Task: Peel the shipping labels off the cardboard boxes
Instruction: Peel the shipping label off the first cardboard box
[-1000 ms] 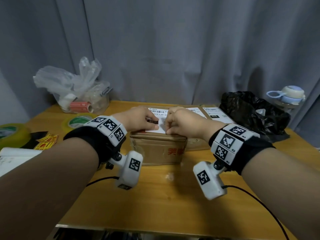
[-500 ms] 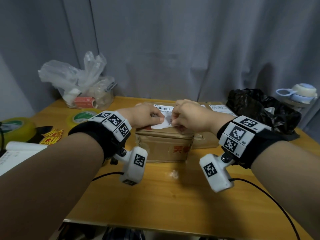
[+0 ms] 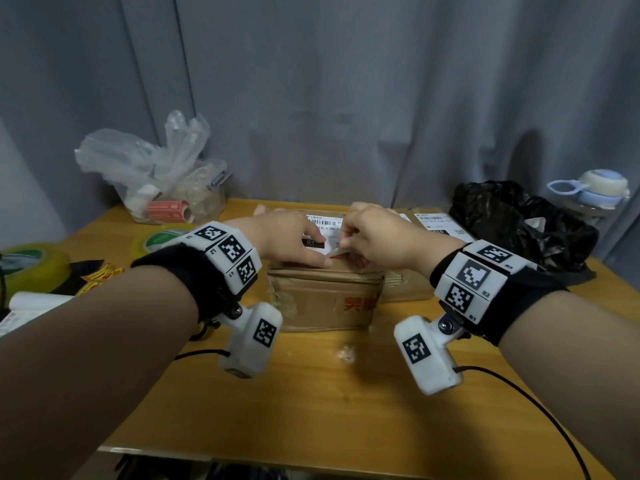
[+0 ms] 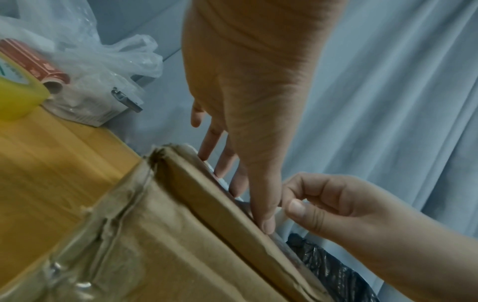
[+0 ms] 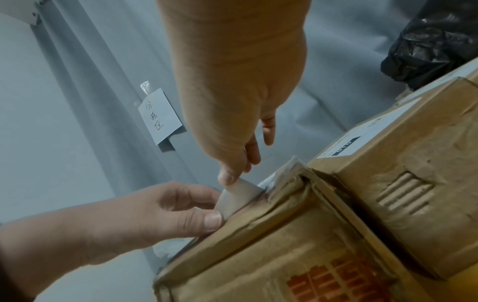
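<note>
A brown cardboard box with red print stands mid-table, a white shipping label stuck on its top. My left hand lies flat on the label, its straight fingers pressing it down and the thumb at the box's near edge. My right hand pinches the label's near corner between thumb and finger; that corner stands curled up off the cardboard. A second box with its own label sits behind and to the right.
A clear plastic bag stands at the back left and two tape rolls lie left. A black bag and a pale bottle are at the right. A paper scrap lies in front of the box.
My right hand has lifted the label's near corner off the box top, while my left hand has stayed pressed on the label. The head view has shifted slightly.
</note>
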